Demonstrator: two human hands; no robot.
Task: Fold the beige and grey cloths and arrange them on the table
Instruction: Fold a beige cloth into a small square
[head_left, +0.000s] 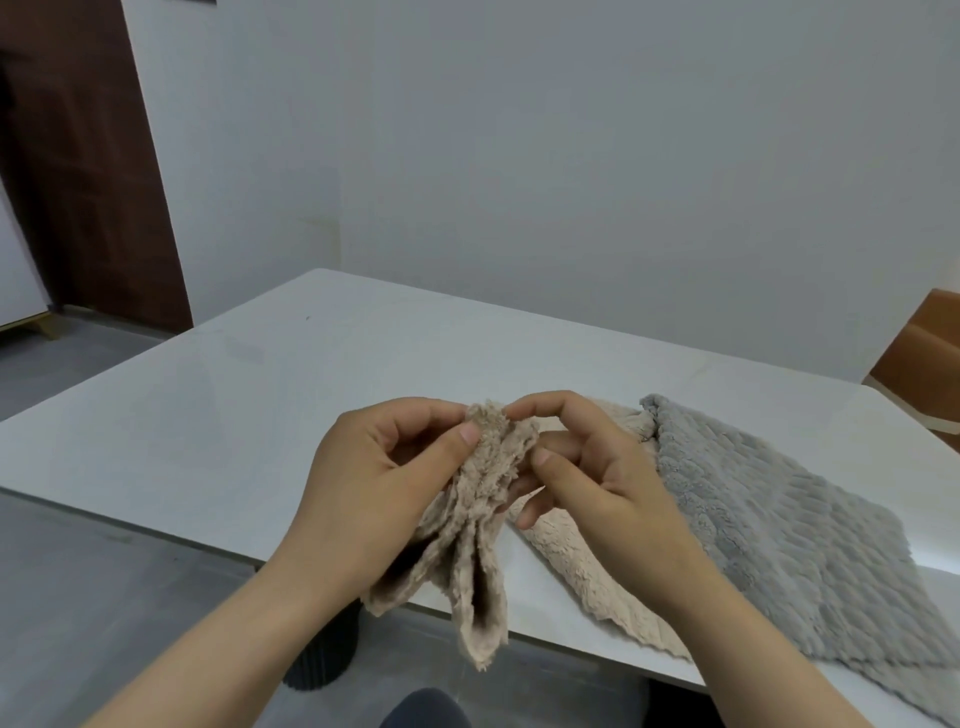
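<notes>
Left hand (374, 478): thumb and fingers pinching the top of the beige cloth (483, 525). Right hand (597, 483): fingers curled, forefinger and thumb pinching the same top edge from the other side.

Surface (311, 389): extends ahead and to the left of both hands.

Grey cloth (779, 519): flat on the right, overlapping a paler cloth (561, 566) just beside the right hand.

Beige cloth: gathered in loose layers, long axis hanging down from the pinch, lower end below the near edge.

Judged next: lay flat, forward and left. Left hand nearer that space.
</notes>
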